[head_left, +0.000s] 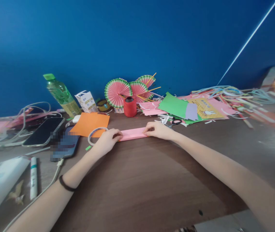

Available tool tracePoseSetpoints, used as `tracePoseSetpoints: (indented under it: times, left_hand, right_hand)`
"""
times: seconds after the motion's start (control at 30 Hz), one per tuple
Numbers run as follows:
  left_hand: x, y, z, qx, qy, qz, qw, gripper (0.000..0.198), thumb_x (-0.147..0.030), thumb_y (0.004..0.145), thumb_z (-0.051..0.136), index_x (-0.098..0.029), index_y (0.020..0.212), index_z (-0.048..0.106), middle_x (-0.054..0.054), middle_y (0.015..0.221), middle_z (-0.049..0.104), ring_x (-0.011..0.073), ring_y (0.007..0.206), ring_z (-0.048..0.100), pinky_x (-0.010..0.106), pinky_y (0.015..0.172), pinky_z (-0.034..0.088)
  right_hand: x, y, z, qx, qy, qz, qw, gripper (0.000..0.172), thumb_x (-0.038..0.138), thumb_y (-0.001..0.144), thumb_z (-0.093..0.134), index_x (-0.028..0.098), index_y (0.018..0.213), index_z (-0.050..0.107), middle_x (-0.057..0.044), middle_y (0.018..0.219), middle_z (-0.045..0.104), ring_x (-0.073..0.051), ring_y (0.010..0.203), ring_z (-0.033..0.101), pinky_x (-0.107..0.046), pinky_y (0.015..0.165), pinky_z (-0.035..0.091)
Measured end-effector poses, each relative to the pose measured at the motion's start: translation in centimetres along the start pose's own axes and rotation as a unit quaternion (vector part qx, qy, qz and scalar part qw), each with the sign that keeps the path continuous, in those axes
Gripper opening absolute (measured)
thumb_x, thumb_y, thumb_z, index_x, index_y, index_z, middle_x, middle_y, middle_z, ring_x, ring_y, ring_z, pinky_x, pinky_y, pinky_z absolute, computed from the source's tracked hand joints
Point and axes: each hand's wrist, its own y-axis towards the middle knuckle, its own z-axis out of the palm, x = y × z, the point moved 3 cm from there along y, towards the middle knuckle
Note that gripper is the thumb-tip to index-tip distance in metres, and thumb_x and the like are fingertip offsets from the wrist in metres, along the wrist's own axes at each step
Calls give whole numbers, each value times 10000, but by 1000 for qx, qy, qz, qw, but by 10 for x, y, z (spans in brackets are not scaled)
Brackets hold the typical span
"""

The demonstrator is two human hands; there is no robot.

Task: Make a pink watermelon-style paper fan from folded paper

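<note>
A folded strip of pink paper [132, 133] lies low over the brown table, stretched sideways between my hands. My left hand [107, 140] pinches its left end, thumb and fingers together. At the right end, the fingers of my right hand [157, 130] close on the same strip. Just left of my left hand lies a roll of clear tape [94, 135], partly over a sheet of orange paper [89, 123]. Behind the strip stands a spool of red thread [130, 107]. Scissors [176, 121] rest beyond my right hand, partly hidden among paper scraps.
Round paper fans [118, 91] in pink and green lean by the blue wall. Green paper [173, 104] and a yellow booklet [206, 109] lie right of them. Leftward are a green bottle [62, 95], a small carton [87, 101], two phones [44, 131], cables and a marker [34, 178].
</note>
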Motion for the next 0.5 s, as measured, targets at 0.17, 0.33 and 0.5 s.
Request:
tracePoseSetpoints:
  times: [0.17, 0.33, 0.5]
  left_hand:
    - [-1, -1, 3, -12, 14, 20, 1000, 103, -214, 764, 473, -176, 729, 562, 27, 765, 593, 165, 739, 561, 296, 729, 441]
    - [-5, -4, 5, -22, 33, 49, 998, 105, -164, 779, 448, -178, 714, 529, 28, 766, 555, 161, 740, 538, 297, 739, 431]
    - [-7, -6, 8, -28, 73, 51, 996, 106, -147, 801, 441, -174, 740, 524, 44, 810, 547, 183, 792, 512, 324, 770, 417]
  right_hand:
    - [-3, 0, 1, 14, 9, -3, 1000, 124, 197, 691, 613, 137, 762, 694, -21, 765, 604, -120, 669, 553, -240, 652, 412]
    - [-5, 2, 1, 21, 14, -15, 1000, 123, 190, 688, 609, 136, 771, 684, -20, 757, 588, -121, 675, 542, -245, 656, 411]
    - [-6, 2, 4, 25, 14, -18, 999, 99, 161, 685, 609, 130, 762, 662, -10, 727, 564, -109, 630, 510, -242, 619, 400]
